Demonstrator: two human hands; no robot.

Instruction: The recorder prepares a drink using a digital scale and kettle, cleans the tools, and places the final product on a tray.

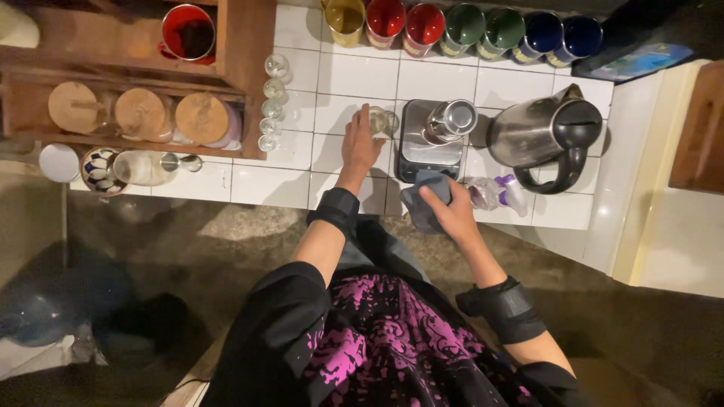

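Near the middle of the frame the person's left hand (359, 147) reaches up onto the white tiled counter (264, 185) and closes its fingers around a small clear glass (378, 120), which stands upright just left of a dark flat scale (422, 154). The right hand (452, 211), a little lower and to the right, grips a bunched grey-blue cloth (424, 197) at the counter's front edge, touching the near rim of the scale. A shiny metal cup (451, 120) sits on the scale, and a steel kettle with a black handle (547, 136) stands just right of it. Between the kettle and the right hand lies a small clear and purple item (501, 192), too blurred to identify. Along the top of the frame runs a row of coloured tins (460, 26), yellow through red and green to blue. In the upper left a wooden shelf (249, 83) holds jars with round wooden lids (139, 114), with a column of small glasses (273, 102) beside it. Both wrists wear black cuffs
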